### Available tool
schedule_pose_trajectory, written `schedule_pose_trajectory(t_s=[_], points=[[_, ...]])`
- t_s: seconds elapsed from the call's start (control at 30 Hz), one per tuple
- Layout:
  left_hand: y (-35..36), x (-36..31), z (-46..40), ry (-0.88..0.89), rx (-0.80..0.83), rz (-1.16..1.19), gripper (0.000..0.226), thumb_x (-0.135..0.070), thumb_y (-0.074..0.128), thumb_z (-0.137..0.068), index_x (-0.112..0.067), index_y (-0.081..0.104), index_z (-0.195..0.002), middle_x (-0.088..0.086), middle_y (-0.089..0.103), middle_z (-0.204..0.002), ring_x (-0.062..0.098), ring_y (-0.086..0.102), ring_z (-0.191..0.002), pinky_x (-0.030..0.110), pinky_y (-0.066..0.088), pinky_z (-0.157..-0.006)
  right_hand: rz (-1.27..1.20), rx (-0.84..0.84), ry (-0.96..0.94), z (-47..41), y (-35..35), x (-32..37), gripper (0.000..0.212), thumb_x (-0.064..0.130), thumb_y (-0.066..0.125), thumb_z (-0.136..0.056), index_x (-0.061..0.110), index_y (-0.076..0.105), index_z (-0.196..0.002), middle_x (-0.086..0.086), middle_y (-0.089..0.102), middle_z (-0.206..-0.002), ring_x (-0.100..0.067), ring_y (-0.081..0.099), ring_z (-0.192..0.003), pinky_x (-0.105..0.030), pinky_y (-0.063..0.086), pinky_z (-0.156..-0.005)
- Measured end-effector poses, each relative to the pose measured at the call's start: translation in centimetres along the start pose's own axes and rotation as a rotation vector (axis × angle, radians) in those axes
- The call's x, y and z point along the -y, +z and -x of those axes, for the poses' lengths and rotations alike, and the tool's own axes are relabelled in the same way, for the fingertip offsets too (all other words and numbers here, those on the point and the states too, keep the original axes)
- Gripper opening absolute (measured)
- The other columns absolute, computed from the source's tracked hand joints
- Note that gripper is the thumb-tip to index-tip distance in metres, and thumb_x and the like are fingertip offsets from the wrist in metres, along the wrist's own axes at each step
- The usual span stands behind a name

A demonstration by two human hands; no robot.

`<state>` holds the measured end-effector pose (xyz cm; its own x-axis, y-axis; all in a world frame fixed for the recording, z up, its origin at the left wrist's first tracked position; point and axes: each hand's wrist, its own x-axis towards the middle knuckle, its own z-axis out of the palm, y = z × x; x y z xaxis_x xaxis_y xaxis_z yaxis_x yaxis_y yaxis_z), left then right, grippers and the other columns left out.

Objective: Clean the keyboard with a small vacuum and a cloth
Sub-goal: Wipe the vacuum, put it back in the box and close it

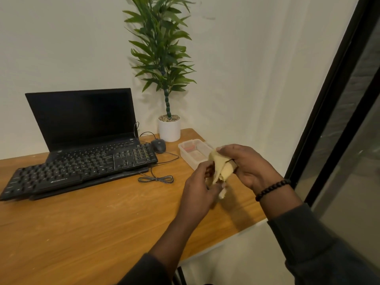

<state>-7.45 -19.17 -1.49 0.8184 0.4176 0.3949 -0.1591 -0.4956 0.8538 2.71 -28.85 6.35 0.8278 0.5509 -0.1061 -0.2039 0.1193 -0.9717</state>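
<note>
A pale yellow cloth (220, 167) hangs between both hands above the right part of the wooden desk (102, 219). My right hand (248, 165) grips its upper end and my left hand (198, 190) pinches the lower part. The black keyboard (78, 169) lies at the left, propped on the base of an open laptop (82, 118) with a dark screen. No vacuum shows in the head view.
A black mouse (158, 145) with a coiled cable (156, 178) sits right of the keyboard. Behind my hands is a clear plastic box (192, 150). A potted plant (169, 128) stands by the wall. The desk's right edge is close, with a dark window frame (329, 99) beyond.
</note>
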Motion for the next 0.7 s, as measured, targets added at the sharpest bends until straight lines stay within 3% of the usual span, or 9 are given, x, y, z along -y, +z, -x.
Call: schedule_pose_trajectory(t_s=[0.1,0.2,0.27,0.37,0.43,0.53,0.63,0.7], points=[[-1.0,0.0,0.2,-0.130,-0.008,0.171,0.028,-0.017,0.065,-0.093,-0.028,0.061,-0.119,-0.011,0.070,-0.108,0.004,0.065,-0.098,0.028,0.057,-0.079,0.054,0.102,-0.054,0.9,0.2,0.8,0.029,-0.001,0.069,-0.082,-0.005,0.062,-0.111,-0.016,0.067,-0.096,-0.022,0.067,-0.085,-0.027,0.056,-0.068],[-1.9,-0.3,0.8,-0.271,-0.092,0.220,0.015,-0.018,0.054,-0.100,-0.022,0.066,-0.107,-0.007,0.072,-0.096,0.005,0.067,-0.084,0.017,0.050,-0.064,0.226,0.106,-0.073,1.2,0.0,0.4,0.038,-0.005,0.074,-0.075,0.004,0.064,-0.111,-0.014,0.068,-0.101,-0.023,0.067,-0.092,-0.028,0.056,-0.075],[-2.2,-0.5,0.8,-0.384,-0.188,0.259,0.018,-0.025,0.051,-0.102,-0.016,0.067,-0.100,-0.001,0.070,-0.092,0.013,0.064,-0.081,0.020,0.046,-0.061,0.362,0.046,-0.099,1.1,-0.2,-0.4,0.034,-0.005,0.073,-0.074,0.007,0.066,-0.105,-0.015,0.069,-0.103,-0.026,0.066,-0.096,-0.030,0.056,-0.077],[-2.7,-1.0,0.4,-0.549,-0.264,0.327,0.030,-0.031,0.049,-0.102,-0.009,0.065,-0.091,0.010,0.065,-0.092,0.025,0.060,-0.085,0.039,0.050,-0.073,0.516,-0.064,-0.233,1.5,0.0,-1.2,0.022,-0.003,0.066,-0.079,0.014,0.071,-0.092,-0.006,0.070,-0.092,-0.018,0.064,-0.089,-0.025,0.052,-0.070],[-2.9,-1.5,0.2,-0.563,-0.251,0.348,0.029,-0.031,0.048,-0.103,-0.014,0.066,-0.087,0.013,0.067,-0.095,0.030,0.063,-0.091,0.046,0.053,-0.081,0.570,-0.014,-0.306,2.0,0.8,-1.4,0.018,0.003,0.067,-0.081,0.019,0.073,-0.089,0.001,0.071,-0.089,-0.014,0.065,-0.088,-0.026,0.055,-0.073],[-2.9,-2.0,0.1,-0.500,-0.231,0.332,0.033,-0.031,0.047,-0.103,-0.013,0.071,-0.091,0.015,0.072,-0.093,0.035,0.067,-0.092,0.038,0.050,-0.072,0.685,0.117,-0.393,3.6,2.8,-2.0,0.016,0.010,0.067,-0.083,0.024,0.073,-0.090,0.006,0.070,-0.088,-0.007,0.064,-0.085,-0.021,0.055,-0.072],[-3.5,-2.3,-0.1,-0.543,-0.235,0.446,0.040,-0.037,0.044,-0.103,-0.010,0.071,-0.094,0.019,0.073,-0.091,0.038,0.068,-0.090,0.036,0.049,-0.070,0.751,0.162,-0.451,4.7,3.8,-2.9,0.020,0.008,0.064,-0.084,0.024,0.070,-0.094,0.006,0.069,-0.086,-0.006,0.064,-0.082,-0.018,0.053,-0.069],[-4.4,-2.5,0.1,-0.533,-0.180,0.489,0.044,-0.047,0.045,-0.101,-0.012,0.071,-0.093,0.008,0.072,-0.076,0.027,0.068,-0.078,0.032,0.050,-0.067,0.745,0.243,-0.420,4.8,3.7,-3.2,0.017,0.012,0.064,-0.086,0.023,0.068,-0.098,0.004,0.071,-0.087,-0.009,0.066,-0.083,-0.025,0.056,-0.075]])
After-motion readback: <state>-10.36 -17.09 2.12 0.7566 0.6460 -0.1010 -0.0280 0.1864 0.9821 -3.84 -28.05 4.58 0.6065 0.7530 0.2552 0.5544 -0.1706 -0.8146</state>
